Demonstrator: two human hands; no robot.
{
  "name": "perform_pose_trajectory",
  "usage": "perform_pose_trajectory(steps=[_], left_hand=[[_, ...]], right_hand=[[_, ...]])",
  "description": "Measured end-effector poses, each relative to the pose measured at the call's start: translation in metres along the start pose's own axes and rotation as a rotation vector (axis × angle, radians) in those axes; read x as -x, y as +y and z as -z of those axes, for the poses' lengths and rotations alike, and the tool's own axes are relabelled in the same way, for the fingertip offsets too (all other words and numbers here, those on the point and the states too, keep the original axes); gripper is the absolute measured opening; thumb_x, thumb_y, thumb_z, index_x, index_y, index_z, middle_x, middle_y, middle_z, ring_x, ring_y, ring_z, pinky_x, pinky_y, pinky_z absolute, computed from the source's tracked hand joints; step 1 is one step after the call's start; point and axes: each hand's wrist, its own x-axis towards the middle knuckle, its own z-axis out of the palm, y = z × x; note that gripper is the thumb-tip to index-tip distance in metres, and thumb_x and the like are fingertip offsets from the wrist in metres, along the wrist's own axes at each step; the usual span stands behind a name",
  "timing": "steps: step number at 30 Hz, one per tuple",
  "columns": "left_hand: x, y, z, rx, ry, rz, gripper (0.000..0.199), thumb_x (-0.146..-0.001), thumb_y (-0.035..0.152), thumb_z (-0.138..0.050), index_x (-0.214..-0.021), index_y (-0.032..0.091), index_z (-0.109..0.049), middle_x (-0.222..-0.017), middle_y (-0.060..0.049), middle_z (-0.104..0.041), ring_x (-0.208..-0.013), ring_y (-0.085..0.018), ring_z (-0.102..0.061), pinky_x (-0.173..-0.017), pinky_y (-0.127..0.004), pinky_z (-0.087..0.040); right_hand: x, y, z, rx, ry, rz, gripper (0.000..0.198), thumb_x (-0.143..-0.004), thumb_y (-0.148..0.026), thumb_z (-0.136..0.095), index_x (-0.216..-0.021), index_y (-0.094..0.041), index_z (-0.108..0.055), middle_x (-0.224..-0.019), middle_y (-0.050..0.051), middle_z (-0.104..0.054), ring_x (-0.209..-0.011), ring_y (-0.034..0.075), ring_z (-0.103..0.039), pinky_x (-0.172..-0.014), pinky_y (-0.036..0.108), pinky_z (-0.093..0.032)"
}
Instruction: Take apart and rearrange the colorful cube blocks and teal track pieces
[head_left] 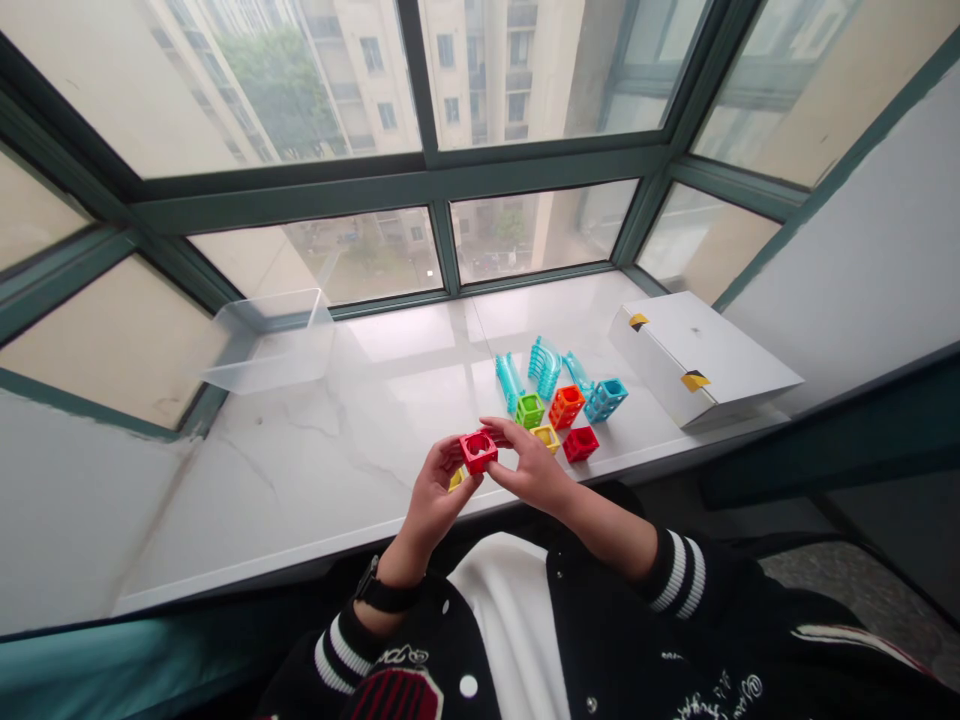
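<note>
Between my two hands is a red block (pixel 470 464) with a round hole in its face. My left hand (pixel 433 500) closes on its left side with thumb and fingers. My right hand (pixel 534 468) grips the same block from the right, thumb in front and fingers behind. A yellow piece (pixel 456 480) shows beside my left fingers, partly hidden; whether it is held or lies on the sill I cannot tell. Just beyond my right hand stand a yellow block (pixel 547 437), a green block (pixel 529 410), an orange block (pixel 566 406) and another red block (pixel 580 444).
Behind the blocks lie turquoise track pieces (pixel 545 366) and a blue lattice block (pixel 606 400). A clear plastic bin (pixel 274 365) sits at the left on the white marble sill (pixel 300 450). To the right is a white box (pixel 709 350) with yellow-black tabs. Windows border the far side.
</note>
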Motion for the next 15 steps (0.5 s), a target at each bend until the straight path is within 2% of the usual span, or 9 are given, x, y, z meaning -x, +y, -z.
perform_pose_trajectory(steps=[5,10,15], left_hand=[[0.001,0.0,-0.001,-0.034,0.004,-0.022,0.052,-0.09,0.033,-0.081,-0.135,0.025,-0.056,-0.135,-0.013,-0.067,-0.129,-0.029,-0.066,-0.115,-0.054,-0.052],[0.0,-0.001,-0.003,-0.1,-0.001,-0.03,0.052,-0.091,0.034,-0.08,-0.136,0.026,-0.056,-0.133,-0.011,-0.068,-0.128,-0.028,-0.067,-0.114,-0.051,-0.054],[-0.003,0.0,-0.007,-0.201,0.014,-0.053,0.047,-0.092,0.036,-0.079,-0.133,0.026,-0.059,-0.129,-0.01,-0.07,-0.12,-0.027,-0.071,-0.108,-0.048,-0.057]], right_hand=[[0.001,0.0,0.001,0.043,0.02,0.062,0.065,-0.084,-0.016,-0.07,-0.147,-0.027,-0.055,-0.134,0.009,-0.07,-0.115,0.023,-0.072,-0.103,0.044,-0.061],[0.003,-0.003,0.006,0.143,0.062,0.162,0.07,-0.084,-0.012,-0.068,-0.15,-0.028,-0.054,-0.139,0.009,-0.068,-0.126,0.027,-0.066,-0.11,0.048,-0.056],[0.006,-0.001,0.011,0.17,0.046,0.224,0.078,-0.089,-0.012,-0.067,-0.16,-0.032,-0.041,-0.142,0.009,-0.067,-0.131,0.027,-0.064,-0.114,0.049,-0.053]])
